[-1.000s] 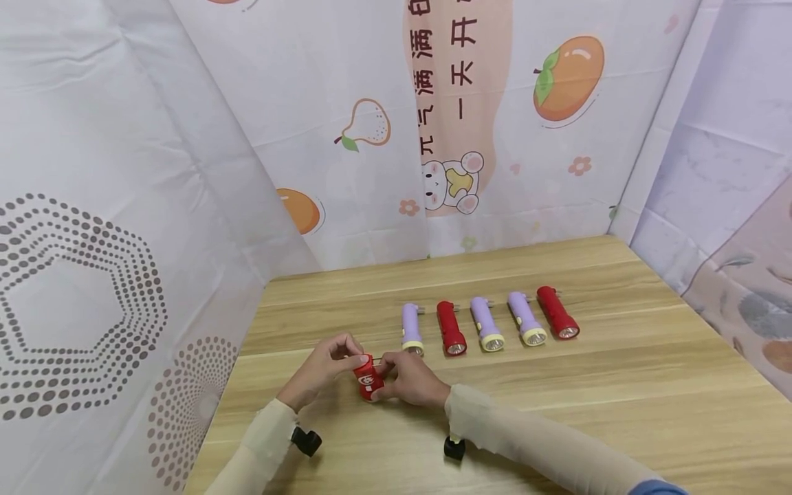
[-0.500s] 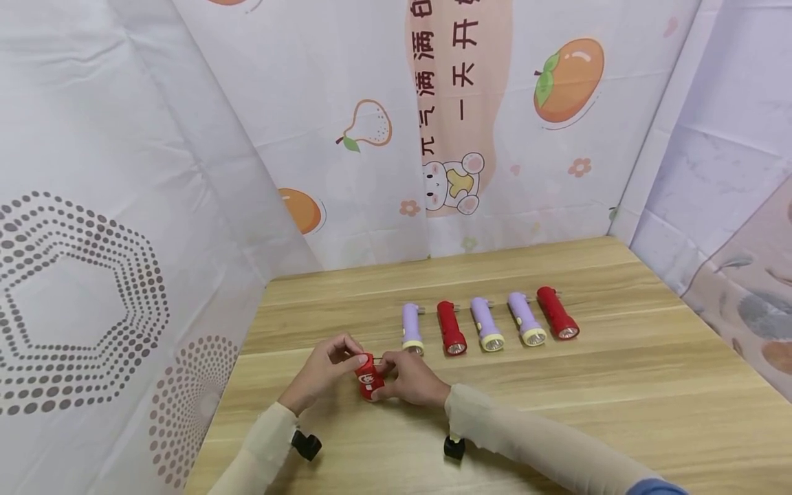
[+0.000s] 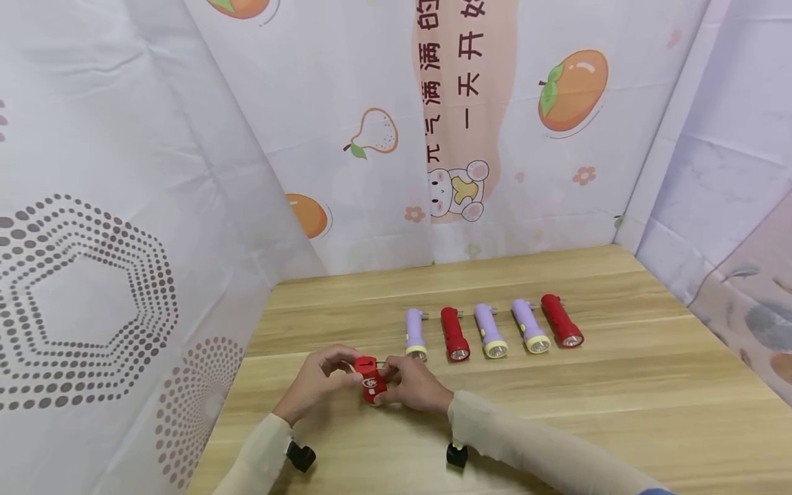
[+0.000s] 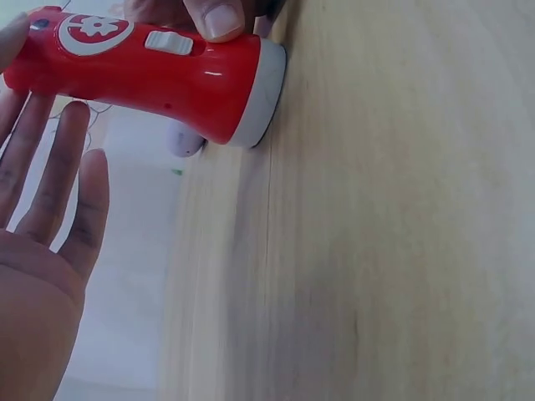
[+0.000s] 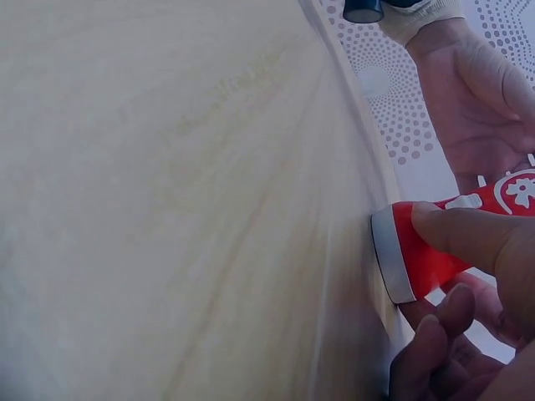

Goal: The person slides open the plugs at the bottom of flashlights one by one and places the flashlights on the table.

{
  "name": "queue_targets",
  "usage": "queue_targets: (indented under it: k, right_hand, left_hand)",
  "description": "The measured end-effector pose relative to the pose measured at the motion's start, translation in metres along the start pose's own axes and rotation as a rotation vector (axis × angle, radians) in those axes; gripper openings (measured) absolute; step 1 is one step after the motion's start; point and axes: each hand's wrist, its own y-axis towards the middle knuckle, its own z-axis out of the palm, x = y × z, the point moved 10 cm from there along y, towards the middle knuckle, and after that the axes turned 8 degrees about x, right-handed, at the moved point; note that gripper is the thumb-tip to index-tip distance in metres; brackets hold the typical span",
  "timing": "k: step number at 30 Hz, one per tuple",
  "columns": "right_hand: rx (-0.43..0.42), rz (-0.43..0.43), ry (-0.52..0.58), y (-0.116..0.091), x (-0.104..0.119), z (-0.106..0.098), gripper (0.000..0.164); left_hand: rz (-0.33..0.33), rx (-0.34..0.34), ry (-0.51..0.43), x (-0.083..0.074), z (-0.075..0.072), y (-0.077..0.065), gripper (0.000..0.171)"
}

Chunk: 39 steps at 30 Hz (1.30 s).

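Observation:
Both hands are on one red flashlight [image 3: 370, 382], which stands tilted with its white-rimmed lens end down at the table. My left hand [image 3: 318, 381] holds its upper end between thumb and fingers. Round the lower part, my right hand [image 3: 417, 383] grips with the thumb near the head. Thin metal prongs stick out at the upper right side. In the left wrist view the flashlight [image 4: 159, 71] shows a white flower emblem and a white switch. The right wrist view has the right thumb [image 5: 460, 234] pressed on the red body beside the white rim.
Behind the hands several flashlights lie in a row: a lilac one [image 3: 414, 335], a red one [image 3: 454, 334], two more lilac ones [image 3: 491, 331] [image 3: 530, 326] and another red one [image 3: 561, 321]. The wooden table [image 3: 619, 412] ends against printed cloth walls [image 3: 346, 234].
My left thumb has shifted off the flashlight's top end toward its side, so a dark slot there now shows. The right hand keeps its grip. The head view has tilted slightly.

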Motion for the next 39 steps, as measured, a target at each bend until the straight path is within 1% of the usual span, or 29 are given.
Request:
queue_targets:
  k: [6, 11, 14, 16, 19, 23, 26, 28, 30, 32, 34, 39]
  right_hand:
    - [-0.006, -0.009, -0.003, 0.000, -0.001, -0.001, 0.034]
    - [-0.013, -0.003, -0.011, -0.001, -0.002, 0.000, 0.034]
    - [-0.017, 0.008, -0.009, -0.002, -0.002, 0.000, 0.034]
    - [-0.021, 0.011, -0.009, -0.002, -0.002, -0.001, 0.035]
    - [-0.026, 0.014, -0.015, -0.002, -0.002, -0.001, 0.035]
    - [-0.026, 0.016, -0.022, -0.001, -0.004, -0.001, 0.035]
    - [-0.020, 0.017, -0.019, -0.001, -0.004, -0.001, 0.035]
    - [-0.018, 0.016, -0.020, -0.001, -0.004, -0.001, 0.035]
    - [-0.016, 0.013, -0.019, -0.002, -0.002, -0.001, 0.036]
    - [-0.019, 0.009, -0.022, -0.003, -0.001, -0.001, 0.036]
    - [-0.026, 0.005, -0.023, -0.003, 0.000, -0.001, 0.036]
    - [-0.044, 0.006, -0.005, -0.002, 0.000, -0.002, 0.036]
  left_hand:
    - [-0.014, -0.032, 0.003, -0.009, 0.003, -0.001, 0.030]
    - [-0.014, -0.025, 0.008, -0.023, 0.008, -0.003, 0.029]
    - [-0.019, -0.025, 0.007, -0.025, 0.009, -0.003, 0.029]
    - [-0.021, -0.027, 0.003, -0.023, 0.009, -0.003, 0.029]
    - [-0.022, -0.034, 0.000, -0.014, 0.008, -0.002, 0.029]
    - [-0.007, -0.032, 0.010, -0.005, 0.005, -0.001, 0.029]
    - [-0.003, -0.018, 0.021, -0.014, 0.006, -0.002, 0.030]
    - [-0.009, -0.013, 0.028, -0.015, 0.007, -0.002, 0.029]
    - [-0.017, -0.012, 0.037, -0.014, 0.007, -0.002, 0.029]
    - [-0.019, -0.019, 0.049, -0.005, 0.006, -0.002, 0.029]
    - [-0.019, -0.029, 0.066, -0.001, 0.003, -0.002, 0.030]
    - [-0.015, -0.048, 0.113, -0.002, -0.002, 0.003, 0.030]
